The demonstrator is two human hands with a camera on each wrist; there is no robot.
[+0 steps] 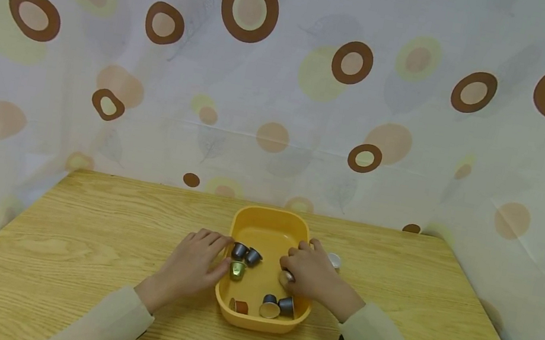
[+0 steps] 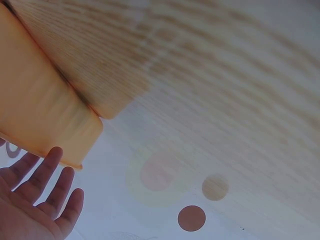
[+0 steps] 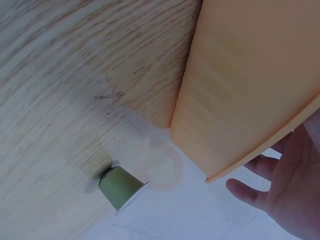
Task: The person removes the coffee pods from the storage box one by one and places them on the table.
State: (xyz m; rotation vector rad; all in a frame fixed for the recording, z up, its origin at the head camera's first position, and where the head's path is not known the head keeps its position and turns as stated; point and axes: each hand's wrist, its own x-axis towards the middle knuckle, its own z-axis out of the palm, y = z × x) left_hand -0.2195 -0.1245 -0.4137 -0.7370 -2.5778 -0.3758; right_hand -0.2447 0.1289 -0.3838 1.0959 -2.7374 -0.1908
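Spotted backdrop (image 1: 281, 87) stands behind a wood-grain worktop (image 1: 107, 220). Head view: person's left grip (image 1: 195, 259) rests at the near-left rim of a yellow tub (image 1: 258, 323), fingers relaxed, holding nothing. Right grip (image 1: 312, 273) reaches over the opposite rim, a pale-lidded capsule (image 1: 285, 279) right under its fingers; cannot tell whether it's pinched. Just right of the left grip, inside the tub: two dark capsules (image 1: 253, 257) and a green capsule (image 1: 236, 270). Nearer the person than both grips: brown capsule (image 1: 239, 306), beige-lidded capsule (image 1: 269, 309), dark capsule (image 1: 286, 306). Left wrist view: left grip's fingers spread, loose, beside the tub's rim. Right wrist view: right grip at the rim, fingers partly hidden behind it; white-lidded green capsule (image 3: 121, 188) on the worktop outside the tub, apart from that grip.
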